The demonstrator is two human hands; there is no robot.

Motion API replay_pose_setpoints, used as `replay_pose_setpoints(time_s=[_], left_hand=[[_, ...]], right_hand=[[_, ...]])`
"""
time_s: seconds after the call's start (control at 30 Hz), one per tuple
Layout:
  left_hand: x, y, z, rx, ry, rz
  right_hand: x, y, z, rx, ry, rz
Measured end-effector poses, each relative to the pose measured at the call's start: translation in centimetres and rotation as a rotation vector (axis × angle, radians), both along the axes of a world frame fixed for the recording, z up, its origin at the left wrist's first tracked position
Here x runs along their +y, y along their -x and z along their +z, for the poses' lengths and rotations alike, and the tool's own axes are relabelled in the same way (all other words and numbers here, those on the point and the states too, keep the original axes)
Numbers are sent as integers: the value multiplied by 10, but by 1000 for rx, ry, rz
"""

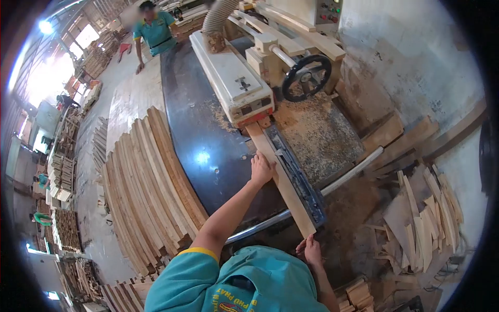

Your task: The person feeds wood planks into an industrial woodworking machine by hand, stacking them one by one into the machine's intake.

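Left grip (262, 168), right grip (313, 251), touching 1 board (290, 195)

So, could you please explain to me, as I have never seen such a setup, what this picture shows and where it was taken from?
Of course. There is one picture, taken by a camera on the person's head, looking forward and down. No robot is involved: the left hand and right hand are the wearer's own bare hands. Both are at a long wooden board, the left partway along it, the right at its near end; how firmly they grip is hard to tell. The board's far end meets the pale machine, which has a hose and a black handwheel. Sawdust lies to its right. Left of the dark table are wooden strips. Another person stands beyond.
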State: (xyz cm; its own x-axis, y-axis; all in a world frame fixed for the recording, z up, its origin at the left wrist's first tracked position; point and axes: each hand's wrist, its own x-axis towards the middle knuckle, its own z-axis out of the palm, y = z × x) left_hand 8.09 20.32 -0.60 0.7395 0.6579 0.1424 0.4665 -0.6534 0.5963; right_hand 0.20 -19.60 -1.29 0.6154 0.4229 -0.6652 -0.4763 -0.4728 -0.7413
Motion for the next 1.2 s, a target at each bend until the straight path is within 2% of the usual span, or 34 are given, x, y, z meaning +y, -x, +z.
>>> replay_pose_setpoints(time_s=[0.07, 0.13, 0.23, 0.27, 0.33, 0.43, 0.53, 0.63, 0.7, 0.8, 0.9, 0.97, 1.0, 1.07, 1.1, 1.2], left_hand=[[19, -2, -5, -23, -56, 14], [31, -6, 4, -12, 89, 80], [18, 2, 28, -10, 94, 148], [11, 11, 40, 19, 124, 153], [-10, 42, 45, -147, 39, 150], [-32, 104, 74, -147, 105, 174], [-36, 171, 93, 62, -88, 324], [-33, 221, 97, 263, -164, 581], [-27, 242, 86, 310, -164, 687], [-21, 255, 70, 431, -240, 601], [-9, 255, 68, 430, -234, 490], [5, 258, 72, 208, -11, 219], [3, 259, 74, 205, -8, 225], [-5, 254, 78, 178, -285, 503], [-4, 251, 71, 221, -269, 597], [-6, 241, 51, 236, -159, 585]], right_hand=[[21, -4, 14, 128, -85, -109], [41, -9, 17, 133, -90, -96], [67, -20, 22, 156, 5, -95], [75, -22, 23, 156, 2, -71], [91, -28, 16, 122, -44, -91], [118, -34, 18, 119, -68, -71], [138, -42, 11, 127, -125, -75], [151, -41, 17, 230, -172, -282], [145, -33, 28, 193, -217, -216], [124, -23, 25, 167, -237, -129], [99, -12, 34, 166, -231, -86], [82, -8, 33, 159, -230, -83], [73, -5, 33, 158, -230, -87], [58, -1, 31, 145, -239, -80], [52, 0, 32, 138, -227, -89], [41, 4, 36, 138, -209, -109]])
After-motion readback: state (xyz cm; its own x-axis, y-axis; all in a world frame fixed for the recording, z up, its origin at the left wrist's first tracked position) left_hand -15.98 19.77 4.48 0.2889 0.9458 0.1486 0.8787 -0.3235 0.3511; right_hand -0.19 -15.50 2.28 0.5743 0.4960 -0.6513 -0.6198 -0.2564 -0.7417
